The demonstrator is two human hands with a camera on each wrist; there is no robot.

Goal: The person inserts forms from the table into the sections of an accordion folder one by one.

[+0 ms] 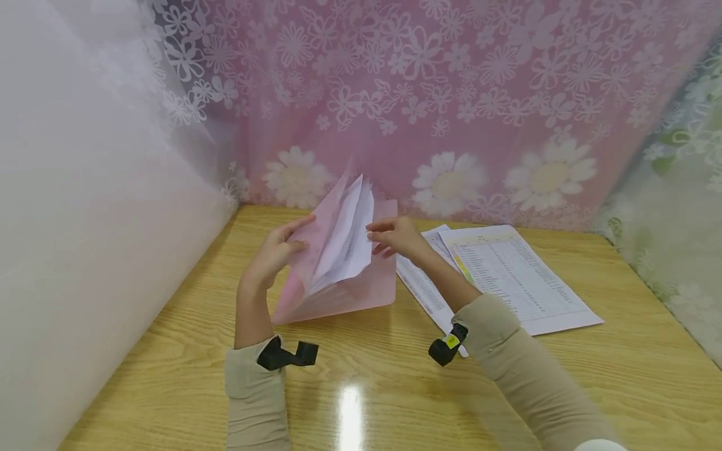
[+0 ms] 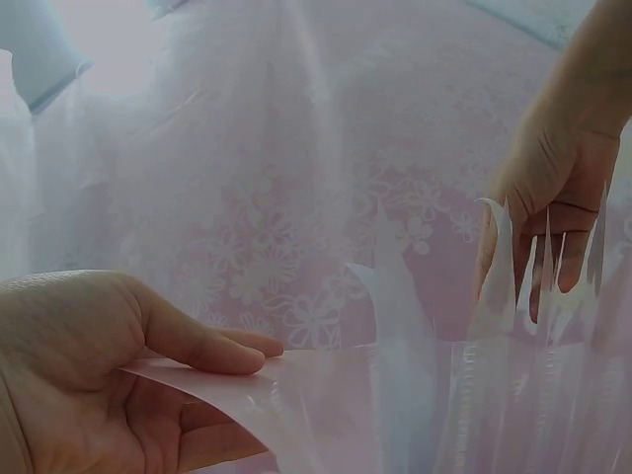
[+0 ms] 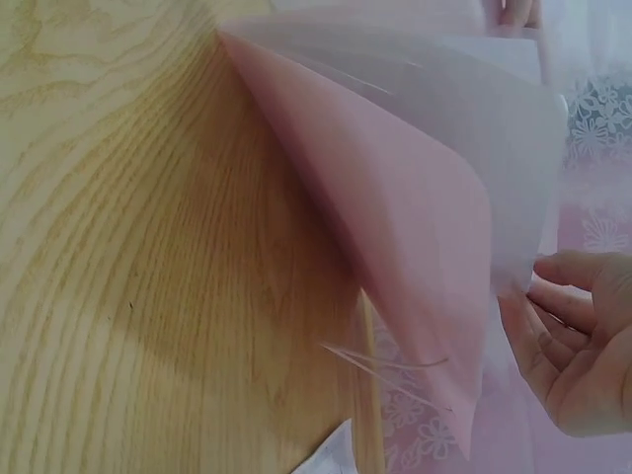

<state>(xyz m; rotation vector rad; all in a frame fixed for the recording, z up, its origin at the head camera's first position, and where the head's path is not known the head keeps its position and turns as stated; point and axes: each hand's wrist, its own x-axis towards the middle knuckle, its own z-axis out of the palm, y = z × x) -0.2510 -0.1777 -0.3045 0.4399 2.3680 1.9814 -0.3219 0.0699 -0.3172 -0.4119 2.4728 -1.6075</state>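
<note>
Your two forearms, in beige sleeves, reach forward over a wooden counter. Your left hand pinches the front cover of a pink folder, thumb on top and fingers underneath, pulling it open toward your left. The folder stands on its lower edge on the counter between your hands, fanned open. Your right hand pinches the edge of the white sheets sticking up out of the folder, fingers curled around them. Just beyond and to the right of your right hand, two printed sheets lie flat on the counter, overlapping, one partly under your right forearm. Behind everything hangs a pink flowered curtain, with a white one at your far left.
</note>
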